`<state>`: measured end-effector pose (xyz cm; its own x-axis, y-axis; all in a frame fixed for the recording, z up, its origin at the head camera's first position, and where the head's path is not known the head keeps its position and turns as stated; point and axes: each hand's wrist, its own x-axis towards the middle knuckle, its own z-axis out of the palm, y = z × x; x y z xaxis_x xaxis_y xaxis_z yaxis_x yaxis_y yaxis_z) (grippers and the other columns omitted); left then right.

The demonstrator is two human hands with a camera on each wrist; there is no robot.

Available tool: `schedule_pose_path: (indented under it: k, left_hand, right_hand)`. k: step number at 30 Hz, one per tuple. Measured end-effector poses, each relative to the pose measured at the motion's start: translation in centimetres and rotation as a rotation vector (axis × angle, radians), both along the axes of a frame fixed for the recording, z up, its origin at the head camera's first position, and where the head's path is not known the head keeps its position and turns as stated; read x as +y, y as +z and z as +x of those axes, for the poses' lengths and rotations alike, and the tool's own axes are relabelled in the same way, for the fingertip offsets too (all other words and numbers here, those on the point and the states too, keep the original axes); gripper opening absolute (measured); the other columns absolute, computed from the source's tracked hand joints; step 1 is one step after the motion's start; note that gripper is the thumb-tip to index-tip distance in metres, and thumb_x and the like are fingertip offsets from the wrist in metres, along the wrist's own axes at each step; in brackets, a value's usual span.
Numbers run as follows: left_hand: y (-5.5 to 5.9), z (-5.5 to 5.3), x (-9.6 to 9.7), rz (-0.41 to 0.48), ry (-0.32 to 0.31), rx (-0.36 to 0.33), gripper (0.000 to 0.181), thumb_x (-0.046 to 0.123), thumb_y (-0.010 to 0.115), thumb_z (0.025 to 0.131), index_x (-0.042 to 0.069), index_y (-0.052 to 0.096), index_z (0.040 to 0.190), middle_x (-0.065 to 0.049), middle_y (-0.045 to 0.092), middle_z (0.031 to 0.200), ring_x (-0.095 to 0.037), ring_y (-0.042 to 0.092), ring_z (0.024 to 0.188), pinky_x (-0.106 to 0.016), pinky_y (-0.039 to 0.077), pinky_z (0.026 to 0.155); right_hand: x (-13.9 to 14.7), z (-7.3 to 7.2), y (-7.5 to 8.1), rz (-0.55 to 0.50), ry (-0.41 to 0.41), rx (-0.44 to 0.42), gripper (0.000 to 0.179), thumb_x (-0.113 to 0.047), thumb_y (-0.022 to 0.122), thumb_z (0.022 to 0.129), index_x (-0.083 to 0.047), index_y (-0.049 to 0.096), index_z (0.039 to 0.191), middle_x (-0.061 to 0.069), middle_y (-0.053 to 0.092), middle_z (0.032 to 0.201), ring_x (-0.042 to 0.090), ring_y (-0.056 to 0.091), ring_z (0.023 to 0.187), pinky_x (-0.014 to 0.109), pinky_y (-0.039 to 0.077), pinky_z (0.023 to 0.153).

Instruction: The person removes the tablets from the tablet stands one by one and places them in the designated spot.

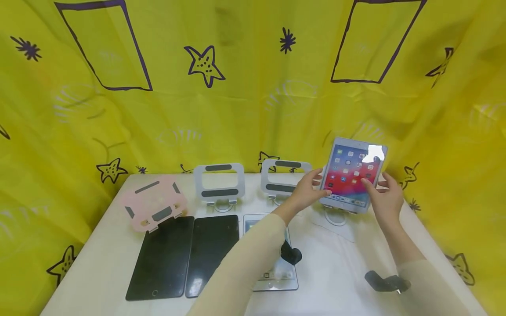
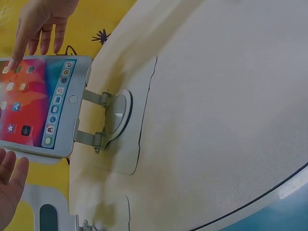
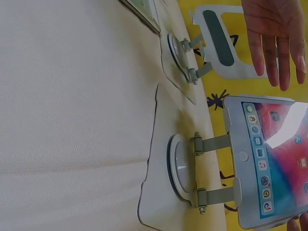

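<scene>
A white tablet (image 1: 348, 175) with a lit home screen leans on a white tablet stand (image 1: 335, 218) at the right back of the table. Its lower edge sits on the stand's two hinged arms, seen beside the round base (image 2: 115, 113) in the left wrist view. My left hand (image 1: 303, 189) is at the tablet's left edge, fingers straight and apart in the right wrist view. At the opposite edge is my right hand (image 1: 388, 199); one digit reaches onto the screen while the other fingers hang loosely past the edge.
Two white stands (image 1: 219, 192) (image 1: 286, 188) and a pink stand (image 1: 155, 202) line the back. In front lie two dark tablets (image 1: 162, 259) (image 1: 212, 250) and another white tablet (image 1: 276, 285), partly under my left sleeve. A yellow curtain (image 1: 245, 123) hangs behind the table.
</scene>
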<state>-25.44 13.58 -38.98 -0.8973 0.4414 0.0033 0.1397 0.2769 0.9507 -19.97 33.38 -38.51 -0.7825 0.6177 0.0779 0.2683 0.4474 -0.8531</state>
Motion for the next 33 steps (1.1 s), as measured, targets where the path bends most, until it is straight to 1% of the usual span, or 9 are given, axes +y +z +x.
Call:
schedule_pose_path:
  k: [4, 6, 11, 14, 16, 19, 24, 28, 33]
  left_hand:
    - [-0.3, 0.2, 0.4, 0.025, -0.002, -0.043, 0.069, 0.017, 0.071, 0.085, 0.016, 0.037, 0.144, -0.004, 0.050, 0.135, -0.021, 0.050, 0.123, -0.029, 0.049, 0.092]
    - [-0.4, 0.3, 0.6, 0.042, 0.008, -0.059, 0.069, 0.016, 0.071, 0.085, 0.015, 0.037, 0.144, -0.005, 0.050, 0.136, -0.021, 0.050, 0.124, -0.029, 0.048, 0.093]
    - [-0.7, 0.1, 1.2, 0.098, 0.042, -0.105, 0.069, 0.016, 0.069, 0.086, 0.015, 0.035, 0.145, -0.005, 0.050, 0.136, -0.020, 0.050, 0.125, -0.029, 0.047, 0.096]
    - [-0.8, 0.0, 1.5, 0.116, 0.066, -0.123, 0.067, 0.015, 0.069, 0.086, 0.015, 0.035, 0.145, -0.004, 0.051, 0.135, -0.020, 0.050, 0.124, -0.030, 0.047, 0.096]
    - [-0.8, 0.0, 1.7, 0.110, 0.078, -0.118, 0.067, 0.014, 0.069, 0.086, 0.016, 0.036, 0.144, -0.003, 0.050, 0.134, -0.019, 0.049, 0.123, -0.030, 0.048, 0.094]
    - [-0.7, -0.1, 2.2, 0.087, 0.098, -0.098, 0.068, 0.014, 0.070, 0.085, 0.017, 0.037, 0.144, -0.003, 0.048, 0.131, -0.017, 0.049, 0.120, -0.028, 0.049, 0.092]
    - [-0.6, 0.2, 2.8, 0.035, 0.115, -0.070, 0.073, 0.017, 0.072, 0.084, 0.022, 0.034, 0.146, -0.001, 0.043, 0.128, -0.015, 0.049, 0.117, -0.025, 0.050, 0.089]
    - [-0.6, 0.3, 2.7, 0.016, 0.107, -0.039, 0.077, 0.017, 0.072, 0.083, 0.026, 0.031, 0.147, 0.001, 0.041, 0.127, -0.013, 0.048, 0.116, -0.024, 0.051, 0.087]
    - [-0.6, 0.6, 2.2, -0.003, 0.064, 0.009, 0.080, 0.017, 0.071, 0.083, 0.028, 0.027, 0.149, 0.001, 0.038, 0.128, -0.012, 0.042, 0.118, -0.023, 0.050, 0.087]
  right_hand:
    - [0.1, 0.2, -0.4, 0.003, 0.016, -0.020, 0.073, -0.051, 0.059, 0.087, -0.014, 0.036, 0.146, 0.014, 0.046, 0.129, 0.011, 0.043, 0.096, 0.007, 0.038, 0.062]
    - [0.1, 0.3, -0.6, 0.003, 0.020, -0.025, 0.072, -0.051, 0.059, 0.087, -0.013, 0.038, 0.145, 0.014, 0.047, 0.129, 0.012, 0.043, 0.095, 0.007, 0.038, 0.061]
    - [0.2, 0.3, -0.6, 0.000, 0.029, -0.031, 0.071, -0.050, 0.060, 0.087, -0.013, 0.038, 0.144, 0.013, 0.046, 0.128, 0.010, 0.042, 0.095, 0.007, 0.039, 0.060]
    - [0.2, 0.3, -0.6, 0.014, 0.071, -0.022, 0.068, -0.047, 0.059, 0.089, -0.012, 0.038, 0.144, 0.014, 0.045, 0.127, 0.011, 0.042, 0.094, 0.007, 0.039, 0.060]
    - [0.2, 0.3, -0.6, 0.039, 0.108, 0.002, 0.065, -0.043, 0.059, 0.090, -0.010, 0.039, 0.142, 0.015, 0.044, 0.125, 0.012, 0.042, 0.094, 0.007, 0.039, 0.060]
    - [0.2, 0.3, -0.8, 0.084, 0.156, 0.034, 0.060, -0.035, 0.058, 0.093, -0.007, 0.037, 0.141, 0.016, 0.042, 0.122, 0.013, 0.041, 0.092, 0.009, 0.038, 0.064]
    - [0.3, 0.4, -1.2, 0.102, 0.168, 0.049, 0.064, -0.031, 0.057, 0.094, -0.004, 0.028, 0.144, 0.017, 0.037, 0.122, 0.015, 0.038, 0.093, 0.015, 0.036, 0.070]
    - [0.3, 0.4, -1.5, 0.105, 0.181, 0.059, 0.070, -0.031, 0.058, 0.093, -0.004, 0.021, 0.145, 0.018, 0.036, 0.125, 0.014, 0.038, 0.096, 0.014, 0.036, 0.073]
    - [0.4, 0.8, -2.3, 0.122, 0.211, 0.097, 0.074, -0.028, 0.060, 0.092, -0.010, 0.016, 0.148, 0.017, 0.039, 0.125, 0.008, 0.039, 0.094, 0.005, 0.036, 0.072]
